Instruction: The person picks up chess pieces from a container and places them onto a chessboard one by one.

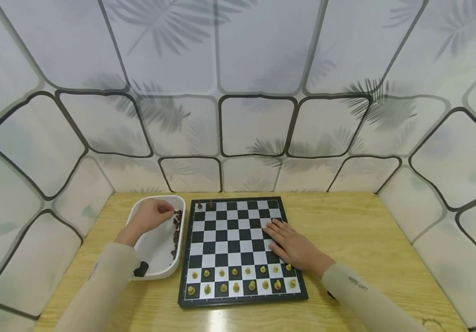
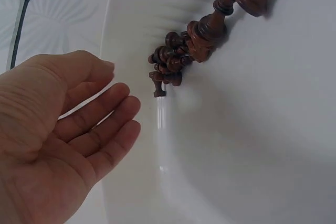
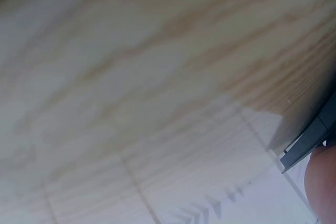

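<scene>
My left hand [image 1: 152, 215] hovers over the white tray [image 1: 155, 249], its fingers slightly bent and nothing between them. Beside the fingertips, dark brown chess pieces [image 2: 210, 27] lie heaped along the tray's side wall. On the right side of the chessboard [image 1: 221, 235] rests my right hand [image 1: 292, 245], fingers spread flat. Two brown pieces stand at the far left corner, one a small piece [image 1: 199, 205] and the other next to it [image 1: 211, 204]. Two rows of yellow pieces [image 1: 236, 287] stand along the near side. In the right wrist view only a bit of the hand shows.
The board and tray sit side by side on a wooden table [image 1: 345, 221]. A patterned wall covering [image 1: 254, 124] encloses the table at the back and sides. A small black object [image 1: 141, 269] is at the tray's near left corner, by the left sleeve.
</scene>
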`<state>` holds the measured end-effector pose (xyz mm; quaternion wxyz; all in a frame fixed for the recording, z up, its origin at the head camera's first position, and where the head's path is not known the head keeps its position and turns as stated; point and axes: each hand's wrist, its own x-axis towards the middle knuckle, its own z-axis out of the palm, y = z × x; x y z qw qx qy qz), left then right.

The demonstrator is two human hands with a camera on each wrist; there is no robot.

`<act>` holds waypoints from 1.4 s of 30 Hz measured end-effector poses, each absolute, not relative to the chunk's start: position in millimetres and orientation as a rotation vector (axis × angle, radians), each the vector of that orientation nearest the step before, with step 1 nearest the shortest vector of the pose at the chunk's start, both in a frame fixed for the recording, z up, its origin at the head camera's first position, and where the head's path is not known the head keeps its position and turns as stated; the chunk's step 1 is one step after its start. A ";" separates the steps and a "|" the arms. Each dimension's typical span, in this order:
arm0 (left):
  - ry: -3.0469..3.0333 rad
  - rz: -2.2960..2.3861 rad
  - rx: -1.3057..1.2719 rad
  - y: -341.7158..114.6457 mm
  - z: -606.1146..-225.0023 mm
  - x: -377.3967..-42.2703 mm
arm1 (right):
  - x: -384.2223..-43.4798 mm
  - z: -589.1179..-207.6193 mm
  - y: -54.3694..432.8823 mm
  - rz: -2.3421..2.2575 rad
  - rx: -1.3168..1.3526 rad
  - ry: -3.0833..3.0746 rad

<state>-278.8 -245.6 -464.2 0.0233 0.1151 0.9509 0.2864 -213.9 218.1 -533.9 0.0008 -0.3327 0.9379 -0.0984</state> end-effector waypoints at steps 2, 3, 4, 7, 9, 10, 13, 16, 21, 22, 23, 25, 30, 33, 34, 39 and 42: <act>2.930 0.894 0.361 -246.1 -467.2 -279.1 | -213.4 -534.5 218.2 -0.312 -1.033 2.942; 2.928 0.901 0.362 -246.1 -468.1 -279.2 | -213.1 -534.6 218.2 -0.314 -1.029 2.940; 2.925 0.905 0.362 -246.3 -469.1 -279.6 | -212.7 -534.4 218.1 -0.318 -1.025 2.938; 2.918 0.909 0.356 -247.0 -470.4 -281.2 | -212.0 -533.7 217.7 -0.332 -1.020 2.937; 2.905 0.910 0.346 -247.5 -471.1 -282.6 | -211.9 -533.3 217.6 -0.336 -1.017 2.939; 2.898 0.909 0.344 -247.6 -471.4 -283.2 | -212.0 -533.3 217.6 -0.337 -1.016 2.940; 2.883 0.904 0.345 -248.1 -473.5 -285.3 | -212.4 -533.7 217.8 -0.331 -1.012 2.946; 2.875 0.902 0.365 -248.7 -476.4 -287.2 | -212.9 -534.7 218.0 -0.320 -1.012 2.948; 2.841 0.896 0.344 -250.0 -483.0 -290.0 | -212.1 -535.3 217.9 -0.321 -1.014 2.934; 2.835 0.887 0.337 -250.3 -484.3 -290.5 | -211.9 -535.4 217.8 -0.322 -1.013 2.933; 2.829 0.885 0.323 -250.4 -485.8 -291.0 | -211.8 -535.3 217.6 -0.325 -1.012 2.933; 2.824 0.880 0.316 -250.4 -487.9 -291.8 | -211.5 -535.3 217.3 -0.328 -1.010 2.934; 2.818 0.873 0.308 -249.4 -491.2 -292.9 | -212.1 -535.7 217.5 -0.327 -1.016 2.942; 2.821 0.871 0.308 -248.9 -490.8 -292.8 | -212.9 -536.0 218.0 -0.322 -1.022 2.946; 2.821 0.868 0.314 -248.7 -490.3 -292.6 | -213.2 -536.1 218.2 -0.317 -1.024 2.947; 2.806 0.878 0.299 -247.6 -490.9 -292.8 | -214.5 -536.5 219.1 -0.305 -1.044 2.958; 2.808 0.871 0.309 -247.1 -491.8 -292.9 | -215.4 -537.2 219.2 -0.308 -1.054 2.958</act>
